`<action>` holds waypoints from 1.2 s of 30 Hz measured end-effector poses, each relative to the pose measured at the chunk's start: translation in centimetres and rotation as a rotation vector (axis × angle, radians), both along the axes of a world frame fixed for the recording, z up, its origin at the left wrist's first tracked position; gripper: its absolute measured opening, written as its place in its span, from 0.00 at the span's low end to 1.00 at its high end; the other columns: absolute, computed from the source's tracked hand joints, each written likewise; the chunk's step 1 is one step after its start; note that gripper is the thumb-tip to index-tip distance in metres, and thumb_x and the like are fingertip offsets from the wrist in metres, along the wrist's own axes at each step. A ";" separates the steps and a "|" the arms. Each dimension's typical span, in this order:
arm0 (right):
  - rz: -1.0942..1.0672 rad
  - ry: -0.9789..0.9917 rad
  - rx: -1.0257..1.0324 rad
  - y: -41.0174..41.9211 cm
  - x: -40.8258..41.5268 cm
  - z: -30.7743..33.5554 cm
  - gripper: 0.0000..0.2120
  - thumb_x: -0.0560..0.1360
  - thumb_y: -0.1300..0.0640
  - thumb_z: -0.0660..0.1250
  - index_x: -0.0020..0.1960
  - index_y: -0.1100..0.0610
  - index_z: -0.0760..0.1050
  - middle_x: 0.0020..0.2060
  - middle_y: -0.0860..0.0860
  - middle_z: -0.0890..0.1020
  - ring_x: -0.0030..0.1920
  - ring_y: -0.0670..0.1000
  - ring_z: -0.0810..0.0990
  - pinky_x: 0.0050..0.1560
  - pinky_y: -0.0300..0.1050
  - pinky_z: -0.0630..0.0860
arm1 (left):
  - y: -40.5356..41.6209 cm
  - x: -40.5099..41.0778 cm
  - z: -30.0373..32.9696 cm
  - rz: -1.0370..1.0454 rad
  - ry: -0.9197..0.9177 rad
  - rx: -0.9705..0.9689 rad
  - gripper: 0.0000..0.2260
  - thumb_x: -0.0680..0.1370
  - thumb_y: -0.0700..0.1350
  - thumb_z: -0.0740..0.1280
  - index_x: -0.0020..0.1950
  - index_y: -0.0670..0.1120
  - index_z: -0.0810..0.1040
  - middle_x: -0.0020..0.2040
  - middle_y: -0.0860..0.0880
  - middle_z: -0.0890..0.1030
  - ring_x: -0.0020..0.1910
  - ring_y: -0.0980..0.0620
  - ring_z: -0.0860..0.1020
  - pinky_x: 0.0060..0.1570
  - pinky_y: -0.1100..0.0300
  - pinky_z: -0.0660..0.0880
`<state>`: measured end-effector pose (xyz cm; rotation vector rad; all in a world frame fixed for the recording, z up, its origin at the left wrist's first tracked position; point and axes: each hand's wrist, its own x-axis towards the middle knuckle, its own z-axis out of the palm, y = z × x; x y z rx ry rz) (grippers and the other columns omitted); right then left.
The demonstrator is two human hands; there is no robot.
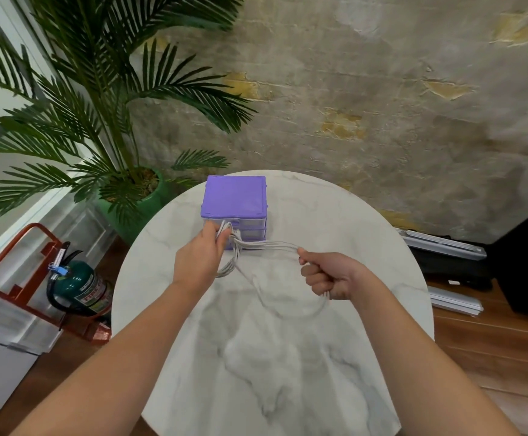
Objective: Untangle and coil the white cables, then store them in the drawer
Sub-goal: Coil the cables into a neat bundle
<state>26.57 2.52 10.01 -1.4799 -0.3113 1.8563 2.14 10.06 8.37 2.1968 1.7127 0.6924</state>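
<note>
White cables (265,247) are held above the round marble table (366,234), stretched as a bundle of strands between both hands. The left hand (201,256) is clamped on the looped end, directly in front of the purple drawer unit (234,196). The right hand (328,275) is fisted around the other end. The drawers appear closed, though their fronts are partly hidden.

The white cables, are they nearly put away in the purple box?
Not yet. The left hand and right hand both grip the white cables, stretched in loops between them, so coiling is underway. The purple plastic drawer unit looks closed; storing remains.
</note>
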 end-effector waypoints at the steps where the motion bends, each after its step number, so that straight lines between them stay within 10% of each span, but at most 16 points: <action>1: 0.043 -0.050 0.009 -0.1 0.2 0.0 0.12 0.81 0.51 0.63 0.41 0.55 0.68 0.23 0.46 0.57 0.19 0.43 0.54 0.16 0.34 0.51 | 0.2 -0.2 0.0 0.011 -0.002 0.008 0.14 0.82 0.58 0.52 0.49 0.48 0.66 0.39 0.47 0.79 0.39 0.41 0.77 0.34 0.53 0.68; 9: 0.396 -0.705 0.251 -1.7 -1.8 -3.3 0.15 0.80 0.45 0.61 0.46 0.56 0.77 0.33 0.51 0.71 0.29 0.48 0.68 0.32 0.38 0.68 | 0.2 0.7 0.6 0.033 -0.329 -0.073 0.12 0.82 0.56 0.55 0.48 0.49 0.67 0.38 0.55 0.75 0.38 0.46 0.75 0.35 0.54 0.64; 16: 0.338 -0.515 0.367 -1.2 -4.5 -2.6 0.18 0.72 0.43 0.70 0.53 0.55 0.78 0.42 0.53 0.85 0.44 0.53 0.83 0.60 0.49 0.74 | -1.3 2.6 -0.2 -0.041 -0.817 -0.356 0.08 0.83 0.46 0.60 0.44 0.47 0.68 0.35 0.50 0.74 0.31 0.54 0.71 0.34 0.60 0.70; 25: 0.216 -0.662 0.363 -0.5 -6.5 -2.2 0.13 0.79 0.47 0.63 0.48 0.57 0.69 0.33 0.51 0.76 0.29 0.51 0.73 0.36 0.46 0.71 | -0.4 2.6 1.0 -0.084 -1.076 -0.907 0.10 0.80 0.47 0.57 0.42 0.46 0.73 0.29 0.50 0.70 0.27 0.53 0.62 0.28 0.62 0.60; 36: 0.281 -1.057 0.388 -1.9 -9.1 -0.9 0.14 0.81 0.44 0.55 0.47 0.54 0.64 0.37 0.49 0.76 0.37 0.54 0.74 0.37 0.48 0.68 | -0.4 4.0 -0.2 0.071 -0.922 -0.676 0.19 0.80 0.56 0.62 0.32 0.48 0.71 0.29 0.51 0.62 0.28 0.54 0.58 0.31 0.58 0.56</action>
